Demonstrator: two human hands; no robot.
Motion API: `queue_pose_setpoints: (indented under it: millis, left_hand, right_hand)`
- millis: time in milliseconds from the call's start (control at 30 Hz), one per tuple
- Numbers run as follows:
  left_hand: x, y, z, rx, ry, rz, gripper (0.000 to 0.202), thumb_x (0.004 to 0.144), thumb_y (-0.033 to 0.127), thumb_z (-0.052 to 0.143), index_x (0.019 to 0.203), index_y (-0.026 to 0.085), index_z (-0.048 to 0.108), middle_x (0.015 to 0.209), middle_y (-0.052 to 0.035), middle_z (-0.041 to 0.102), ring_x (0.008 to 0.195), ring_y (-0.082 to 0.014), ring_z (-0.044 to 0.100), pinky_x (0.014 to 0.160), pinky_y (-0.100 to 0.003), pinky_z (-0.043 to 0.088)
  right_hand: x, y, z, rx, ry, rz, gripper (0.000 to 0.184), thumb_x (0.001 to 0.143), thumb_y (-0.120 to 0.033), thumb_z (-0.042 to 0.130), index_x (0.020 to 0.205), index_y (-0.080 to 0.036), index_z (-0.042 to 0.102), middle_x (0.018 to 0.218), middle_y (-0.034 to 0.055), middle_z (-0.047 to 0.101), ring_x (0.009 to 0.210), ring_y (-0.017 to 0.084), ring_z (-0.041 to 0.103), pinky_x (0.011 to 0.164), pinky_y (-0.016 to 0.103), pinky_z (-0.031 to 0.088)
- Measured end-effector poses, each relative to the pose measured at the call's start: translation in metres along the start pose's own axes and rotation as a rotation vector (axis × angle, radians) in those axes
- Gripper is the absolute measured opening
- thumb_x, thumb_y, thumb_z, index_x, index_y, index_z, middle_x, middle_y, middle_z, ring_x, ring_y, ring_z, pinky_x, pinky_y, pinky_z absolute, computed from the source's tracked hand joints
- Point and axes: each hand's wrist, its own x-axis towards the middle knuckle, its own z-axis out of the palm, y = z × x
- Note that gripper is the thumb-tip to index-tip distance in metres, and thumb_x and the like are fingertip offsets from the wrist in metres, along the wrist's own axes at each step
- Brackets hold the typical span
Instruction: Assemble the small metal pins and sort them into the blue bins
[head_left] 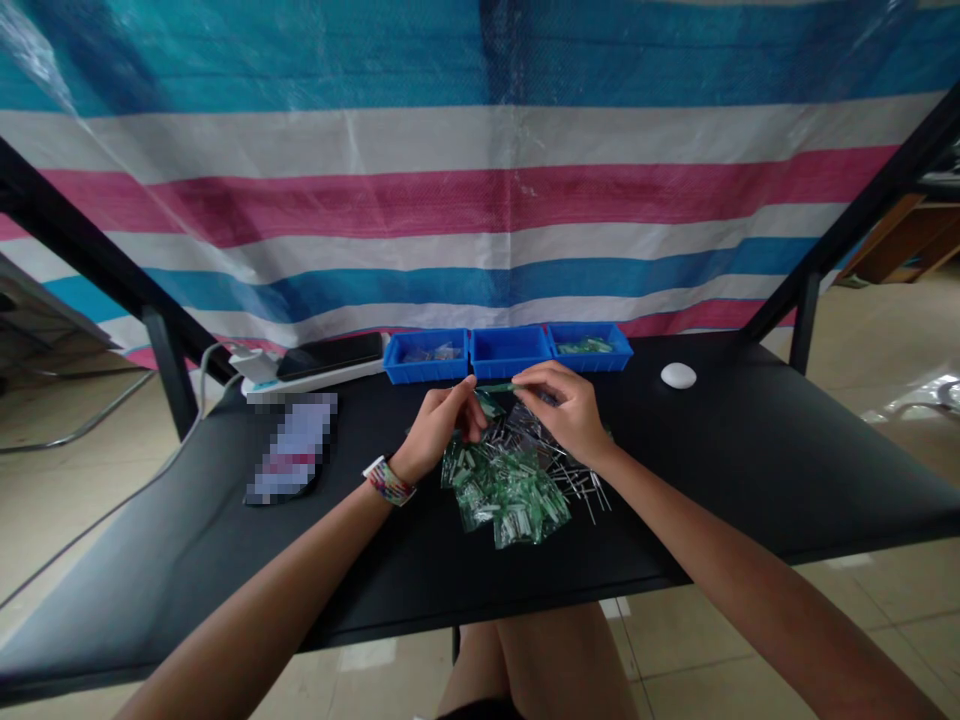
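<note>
Your left grip [441,428] and right grip [568,408] each pinched on 1 end of green strip [496,388], just above green packet pile [510,492] on table [750,470]; 3 blue bins [510,372] behind.

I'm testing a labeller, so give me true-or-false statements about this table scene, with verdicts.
The left hand and right hand pinch one thin green strip between them. True.
Three blue plastic bins stand at the black table's far side. True.
The white round puck lies left of the bins. False: it lies to their right.
The pile of green packets and metal pins sits inside a bin. False: it lies on the table.
</note>
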Motion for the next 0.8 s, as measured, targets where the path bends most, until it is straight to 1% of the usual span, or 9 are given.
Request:
queue_pose_setpoints:
  millis: [133,200,267,333,433,567,633,700,800]
  left_hand:
    - [-0.001,0.005,0.002,-0.088,-0.017,-0.013,0.051,0.091,0.060,0.068,0.075,0.012,0.075,0.070,-0.0111,0.074,0.058,-0.0167,0.066,0.053,-0.026,0.048]
    - [-0.001,0.006,0.003,-0.144,-0.005,-0.002,0.041,0.084,0.053,0.078,0.082,0.013,0.075,0.079,-0.0098,0.076,0.064,-0.0178,0.070,0.055,-0.026,0.052]
    - [0.000,0.006,0.003,-0.181,0.024,0.015,0.035,0.079,0.048,0.084,0.084,0.014,0.074,0.080,-0.0063,0.074,0.066,-0.0181,0.071,0.056,-0.026,0.053]
    - [0.001,0.005,0.003,-0.176,0.060,0.045,0.034,0.078,0.046,0.085,0.083,0.015,0.071,0.077,-0.0034,0.071,0.066,-0.0177,0.072,0.056,-0.025,0.053]
    - [0.001,0.005,0.002,-0.081,0.079,0.117,0.034,0.083,0.049,0.081,0.084,0.017,0.070,0.073,-0.0019,0.070,0.067,-0.0187,0.072,0.060,-0.027,0.056]
    - [-0.001,0.009,0.003,0.040,0.039,0.194,0.035,0.088,0.052,0.077,0.089,0.017,0.073,0.078,-0.0040,0.074,0.071,-0.0205,0.074,0.064,-0.029,0.059]
    - [-0.003,0.009,0.005,0.063,0.022,0.207,0.036,0.089,0.052,0.076,0.092,0.017,0.074,0.081,-0.0046,0.074,0.072,-0.0205,0.073,0.064,-0.029,0.059]
    - [-0.004,0.009,0.006,0.075,0.018,0.208,0.037,0.090,0.053,0.076,0.092,0.017,0.075,0.081,-0.0042,0.073,0.072,-0.0199,0.072,0.062,-0.028,0.058]
    - [-0.004,0.008,0.006,0.089,0.034,0.204,0.039,0.089,0.055,0.077,0.087,0.017,0.072,0.075,-0.0025,0.070,0.064,-0.0167,0.068,0.058,-0.026,0.055]
  right_hand:
    - [0.001,-0.011,-0.003,-0.161,-0.022,-0.177,0.010,0.096,-0.022,0.070,0.097,-0.028,0.078,0.109,0.0067,0.076,0.104,0.025,0.075,0.097,0.049,0.063]
    - [-0.001,-0.013,-0.003,-0.209,-0.053,-0.228,0.015,0.096,-0.018,0.067,0.100,-0.028,0.078,0.114,0.0076,0.075,0.108,0.025,0.074,0.100,0.049,0.062]
    - [-0.002,-0.011,-0.002,-0.195,-0.073,-0.230,0.021,0.096,-0.016,0.063,0.107,-0.027,0.077,0.122,0.0090,0.072,0.114,0.025,0.072,0.103,0.049,0.062]
    - [-0.002,-0.006,0.000,-0.104,-0.062,-0.146,0.027,0.096,-0.018,0.062,0.118,-0.026,0.074,0.128,0.0104,0.069,0.114,0.024,0.073,0.102,0.046,0.063]
    - [0.000,0.005,0.000,0.153,-0.048,0.118,0.037,0.095,-0.029,0.068,0.132,-0.026,0.064,0.121,0.0095,0.071,0.092,0.021,0.077,0.089,0.042,0.068]
    - [0.003,0.010,-0.002,0.442,-0.130,0.453,0.046,0.087,-0.047,0.081,0.125,-0.024,0.067,0.098,0.0033,0.071,0.071,0.019,0.076,0.069,0.039,0.070]
    - [0.003,0.008,0.000,0.474,-0.157,0.503,0.044,0.080,-0.048,0.087,0.112,-0.022,0.072,0.092,0.0019,0.070,0.067,0.018,0.075,0.063,0.035,0.069]
    - [0.003,0.005,0.002,0.454,-0.153,0.493,0.040,0.077,-0.050,0.090,0.098,-0.021,0.073,0.086,0.0003,0.069,0.063,0.016,0.072,0.059,0.032,0.067]
    - [0.002,0.003,0.004,0.376,-0.102,0.434,0.036,0.080,-0.052,0.087,0.090,-0.021,0.071,0.080,-0.0011,0.066,0.056,0.015,0.069,0.054,0.030,0.063]
